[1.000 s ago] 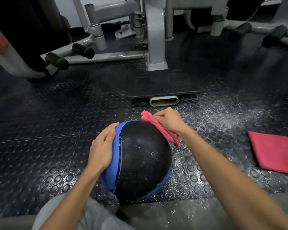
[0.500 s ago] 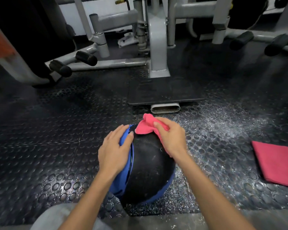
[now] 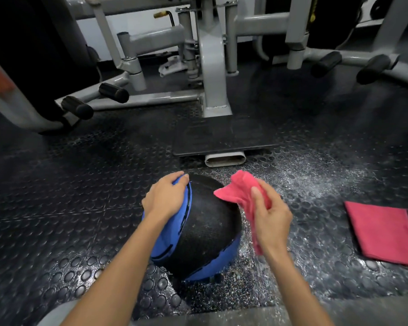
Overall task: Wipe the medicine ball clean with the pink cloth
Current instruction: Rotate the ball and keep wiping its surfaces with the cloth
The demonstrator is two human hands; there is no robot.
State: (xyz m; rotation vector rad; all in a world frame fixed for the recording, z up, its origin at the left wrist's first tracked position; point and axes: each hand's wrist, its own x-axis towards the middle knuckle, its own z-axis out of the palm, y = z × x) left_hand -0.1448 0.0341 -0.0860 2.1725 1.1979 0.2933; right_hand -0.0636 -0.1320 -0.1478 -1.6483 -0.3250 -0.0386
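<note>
Pink cloth bunches in the right hand, pinched between thumb and curled fingers. One corner lies over the upper right edge of the medicine ball; I cannot tell whether it touches. The left hand lies flat, fingers together, on the ball's blue left side. The one ball sits on the studded rubber floor, with open floor on both sides. A second cloth, the folded red cloth, lies well apart to the right. A grey machine frame and its black footplate stand beyond.
</note>
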